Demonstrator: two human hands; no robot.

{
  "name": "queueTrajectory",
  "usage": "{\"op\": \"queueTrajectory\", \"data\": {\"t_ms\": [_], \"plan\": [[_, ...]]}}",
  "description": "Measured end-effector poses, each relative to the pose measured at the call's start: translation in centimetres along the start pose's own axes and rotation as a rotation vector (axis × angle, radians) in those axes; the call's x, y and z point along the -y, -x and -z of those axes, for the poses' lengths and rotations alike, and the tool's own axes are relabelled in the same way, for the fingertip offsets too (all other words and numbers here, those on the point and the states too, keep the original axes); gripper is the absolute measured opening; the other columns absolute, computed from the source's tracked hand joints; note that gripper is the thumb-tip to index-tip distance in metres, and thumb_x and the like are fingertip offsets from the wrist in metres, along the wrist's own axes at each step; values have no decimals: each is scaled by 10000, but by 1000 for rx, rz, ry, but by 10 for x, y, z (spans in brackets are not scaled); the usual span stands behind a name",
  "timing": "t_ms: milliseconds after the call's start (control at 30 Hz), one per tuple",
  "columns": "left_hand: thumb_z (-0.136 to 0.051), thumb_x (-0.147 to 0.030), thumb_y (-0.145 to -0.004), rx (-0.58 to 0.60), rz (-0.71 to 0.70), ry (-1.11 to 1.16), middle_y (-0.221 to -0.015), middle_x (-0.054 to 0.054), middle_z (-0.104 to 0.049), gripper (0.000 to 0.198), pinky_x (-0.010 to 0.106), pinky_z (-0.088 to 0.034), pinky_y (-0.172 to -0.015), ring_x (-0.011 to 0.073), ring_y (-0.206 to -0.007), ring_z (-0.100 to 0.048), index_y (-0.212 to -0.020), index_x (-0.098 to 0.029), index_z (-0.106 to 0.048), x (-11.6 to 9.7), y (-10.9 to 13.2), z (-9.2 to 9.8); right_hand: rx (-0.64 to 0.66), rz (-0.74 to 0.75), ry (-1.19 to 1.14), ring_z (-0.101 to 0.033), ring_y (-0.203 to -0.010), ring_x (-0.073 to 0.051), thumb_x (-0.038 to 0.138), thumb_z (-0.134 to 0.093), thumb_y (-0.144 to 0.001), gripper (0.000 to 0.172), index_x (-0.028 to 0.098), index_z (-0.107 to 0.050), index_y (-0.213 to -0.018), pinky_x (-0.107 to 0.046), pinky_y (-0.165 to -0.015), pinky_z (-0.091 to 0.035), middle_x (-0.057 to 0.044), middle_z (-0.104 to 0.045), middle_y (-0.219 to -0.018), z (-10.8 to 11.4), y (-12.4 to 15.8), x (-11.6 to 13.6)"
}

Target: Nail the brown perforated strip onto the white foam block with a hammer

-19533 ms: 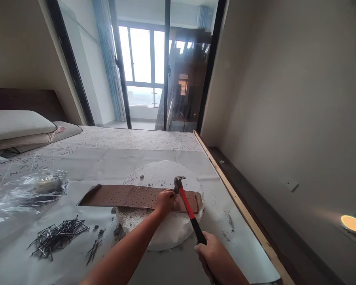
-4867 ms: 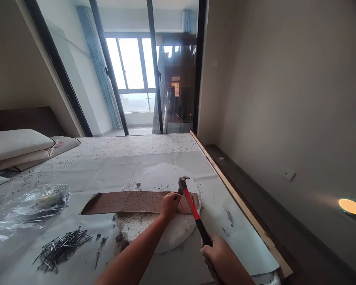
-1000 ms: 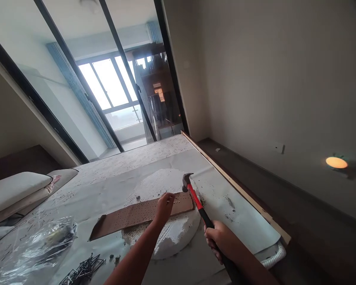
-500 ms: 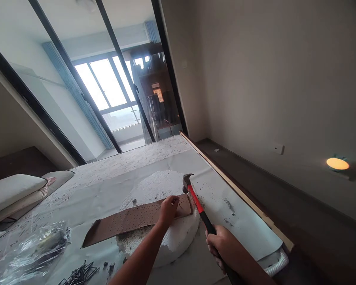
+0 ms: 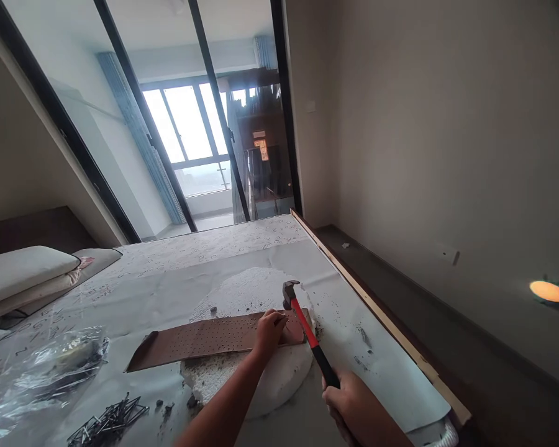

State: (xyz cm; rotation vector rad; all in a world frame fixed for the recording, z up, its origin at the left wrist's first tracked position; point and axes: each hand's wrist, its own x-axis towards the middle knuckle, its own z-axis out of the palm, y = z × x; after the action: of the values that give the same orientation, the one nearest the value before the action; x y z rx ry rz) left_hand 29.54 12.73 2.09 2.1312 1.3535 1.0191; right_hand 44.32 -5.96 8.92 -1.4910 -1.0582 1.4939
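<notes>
My left hand (image 5: 269,332) rests over the right part of a brown strip (image 5: 205,338) dotted with rows of small holes. Its fingertips pinch a thin nail, mostly hidden by the fingers. In my right hand (image 5: 351,400) is a claw hammer (image 5: 305,323) with a red and black handle, gripped low down. The hammer's head is raised just above and to the right of my left fingers. Under the strip lies a round slab of white foam (image 5: 279,382), with crumbs around it. A pile of dark nails (image 5: 107,422) sits at the lower left.
A clear plastic bag (image 5: 60,366) lies on the left of the pale sheet (image 5: 158,298) that covers the bed. Folded bedding (image 5: 28,273) is stacked at the far left. A wooden edge (image 5: 377,310) runs along the right side, with dark floor beyond. Glass doors stand behind.
The view has turned slightly left. The hammer's head has come lower and closer to my left hand, which stays pinched over the strip.
</notes>
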Motion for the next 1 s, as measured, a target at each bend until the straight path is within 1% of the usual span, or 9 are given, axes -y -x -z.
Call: {"op": "queueTrajectory", "data": {"t_ms": [167,267,367,467,533,633,733,833,1000], "plan": [[-546,-227,-739,-36,16,-24,-638,16,-591,220,233,-389,-594,134,-623,-531,-525,-180,-567,6,2,-7,-48,47,143,-351,-442,-84,152,-413,-644,48,195,-425,-627,-212,-433,-265,66,-348,-466,-3,0,-7],[-531,-194,-738,-34,32,-41,-599,13,-573,258,226,-367,-573,130,-607,-516,-481,-177,-531,8,3,-11,-12,-20,135,-314,-421,-89,156,-406,-641,52,204,-406,-621,-224,-424,-234,74,-318,-437,-4,-1,-11],[-531,-213,-748,-26,16,-24,-612,27,-590,249,233,-378,-586,136,-614,-528,-504,-173,-559,10,4,-13,-35,32,114,-350,-449,-96,181,-431,-647,16,198,-432,-649,-226,-452,-265,66,-343,-475,-2,3,-12],[-531,-252,-760,-9,5,-21,-650,46,-609,238,241,-390,-586,144,-623,-541,-545,-171,-593,12,5,-15,-30,-9,46,-337,-429,-98,227,-414,-695,33,206,-438,-706,-228,-446,-265,73,-326,-481,-2,6,-12],[-524,-245,-766,-3,-4,-41,-647,45,-606,246,242,-387,-583,144,-623,-538,-541,-171,-592,14,6,-17,-29,-50,80,-312,-412,-97,221,-396,-708,40,209,-431,-693,-233,-435,-248,76,-311,-465,-3,4,-14],[-527,-205,-762,-10,-29,-51,-645,40,-612,228,247,-389,-612,146,-647,-546,-549,-170,-600,18,6,-19,-79,27,211,-351,-459,-103,186,-430,-666,26,198,-445,-650,-234,-461,-265,58,-348,-489,-4,0,-21],[-544,-193,-751,-14,-27,-40,-654,42,-622,204,253,-392,-626,151,-658,-550,-558,-168,-605,19,6,-21,-104,49,185,-367,-462,-108,208,-442,-653,30,201,-451,-681,-233,-462,-280,60,-353,-498,-5,0,-28],[-544,-198,-747,-17,-19,-29,-641,39,-613,218,256,-390,-616,153,-646,-543,-536,-169,-591,19,6,-22,-92,4,122,-349,-425,-106,229,-419,-663,68,206,-438,-724,-229,-437,-275,73,-343,-477,-6,1,-31],[-526,-188,-729,-25,-7,6,-629,45,-611,212,267,-397,-612,159,-644,-543,-527,-170,-589,18,7,-19,-86,18,251,-365,-438,-102,194,-453,-636,30,203,-431,-655,-228,-453,-289,69,-345,-457,-5,0,-32]]}}
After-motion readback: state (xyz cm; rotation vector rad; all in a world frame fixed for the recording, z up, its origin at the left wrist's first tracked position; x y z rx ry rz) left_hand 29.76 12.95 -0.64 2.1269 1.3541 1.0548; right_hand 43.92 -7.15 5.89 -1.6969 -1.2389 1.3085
